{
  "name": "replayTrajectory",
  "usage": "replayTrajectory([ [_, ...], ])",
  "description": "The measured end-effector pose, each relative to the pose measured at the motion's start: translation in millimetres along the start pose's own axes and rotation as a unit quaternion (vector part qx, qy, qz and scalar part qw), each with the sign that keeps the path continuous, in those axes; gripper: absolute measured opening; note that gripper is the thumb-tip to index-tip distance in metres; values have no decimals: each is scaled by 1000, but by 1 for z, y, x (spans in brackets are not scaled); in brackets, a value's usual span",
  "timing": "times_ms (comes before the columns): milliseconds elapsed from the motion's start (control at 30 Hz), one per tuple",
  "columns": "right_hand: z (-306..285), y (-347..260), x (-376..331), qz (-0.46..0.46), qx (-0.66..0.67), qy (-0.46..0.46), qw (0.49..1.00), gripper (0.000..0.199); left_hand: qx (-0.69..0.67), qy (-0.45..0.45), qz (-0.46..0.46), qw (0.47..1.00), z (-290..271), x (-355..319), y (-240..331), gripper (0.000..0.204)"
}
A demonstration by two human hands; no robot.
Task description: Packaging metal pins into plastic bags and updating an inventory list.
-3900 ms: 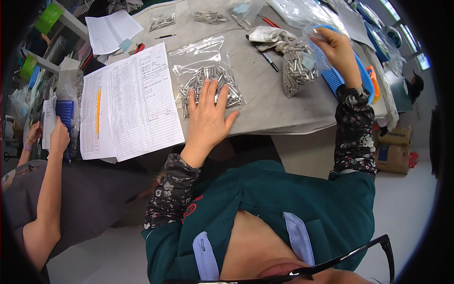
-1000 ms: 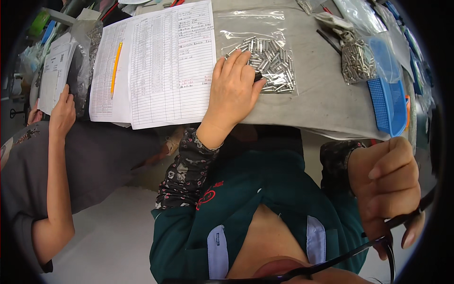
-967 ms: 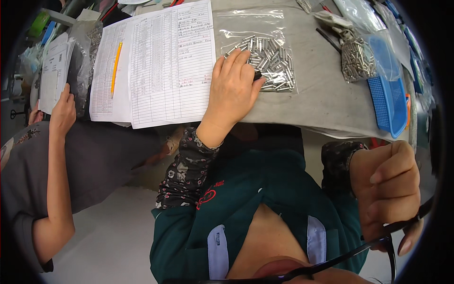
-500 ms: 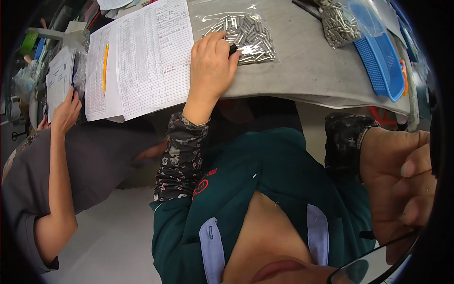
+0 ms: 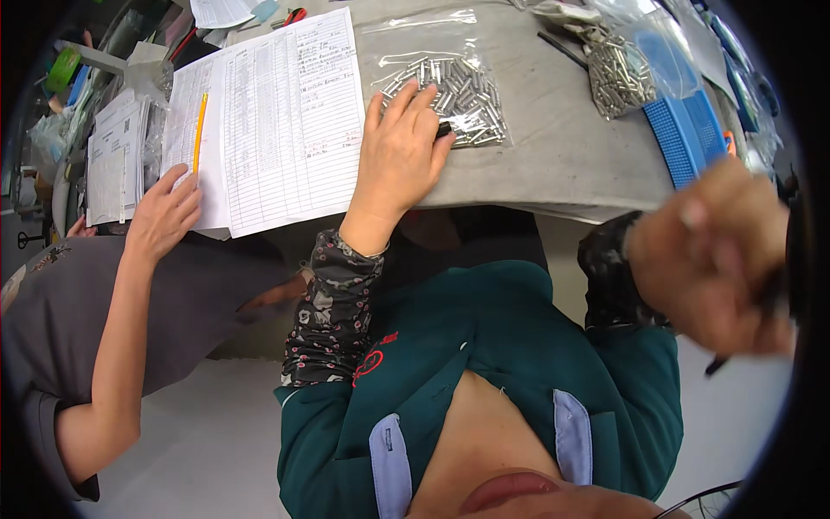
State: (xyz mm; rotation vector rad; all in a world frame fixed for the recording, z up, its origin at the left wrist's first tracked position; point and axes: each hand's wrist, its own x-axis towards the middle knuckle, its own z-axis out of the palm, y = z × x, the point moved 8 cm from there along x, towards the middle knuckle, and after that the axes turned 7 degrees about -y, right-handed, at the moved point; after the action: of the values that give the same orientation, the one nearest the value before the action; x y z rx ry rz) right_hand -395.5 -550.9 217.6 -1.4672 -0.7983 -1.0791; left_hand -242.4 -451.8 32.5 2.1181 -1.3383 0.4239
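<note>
My left hand (image 5: pixel 399 160) rests on the near left part of a clear plastic bag (image 5: pixel 415 35) holding many small silvery metal pins (image 5: pixel 462 95). Its fingers bend over the pins, and a short black cylindrical piece (image 5: pixel 443 130) sticks out between thumb and forefinger. What that piece belongs to is hidden under the hand. My right hand (image 5: pixel 713 255) is raised off the table at the right, close to the camera. Motion smears its fingers, so I cannot tell whether it holds anything.
Printed sheets (image 5: pixel 290 130) lie left of the bag, with a yellow pencil (image 5: pixel 200 134) on them. A co-worker's hand (image 5: pixel 164 212) touches their near edge. At the right are another bag of metal pins (image 5: pixel 621 78) and a blue plastic basket (image 5: pixel 679 138). Stacked papers (image 5: pixel 117 156) lie far left.
My right hand has moved up and slightly left, and is now blurred. The co-worker's hand has shifted right, from the stacked papers to the printed sheets. My left hand stays on the bag.
</note>
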Motion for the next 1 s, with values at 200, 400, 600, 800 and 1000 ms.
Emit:
replayTrajectory([
  [200, 13, 218, -74, 410, 29, -50, 910, 51, -14, -13, -27, 999, 7, -7, -18, 23],
  [400, 6, 268, -119, 538, 24, -21, 843, 48, -40, -27, -43, 998, 8, -5, -19, 24],
  [600, 7, 262, -114, 515, -32, -35, 856, 17, -41, -31, -73, 996, 6, -4, -23, 24],
  [800, 4, 251, -104, 419, -201, -82, 882, 12, -39, -30, -82, 995, 7, -4, -24, 24],
  [1000, 6, 251, -102, 413, -241, -99, 873, 14, -58, -29, -91, 994, 6, -5, -26, 23],
])
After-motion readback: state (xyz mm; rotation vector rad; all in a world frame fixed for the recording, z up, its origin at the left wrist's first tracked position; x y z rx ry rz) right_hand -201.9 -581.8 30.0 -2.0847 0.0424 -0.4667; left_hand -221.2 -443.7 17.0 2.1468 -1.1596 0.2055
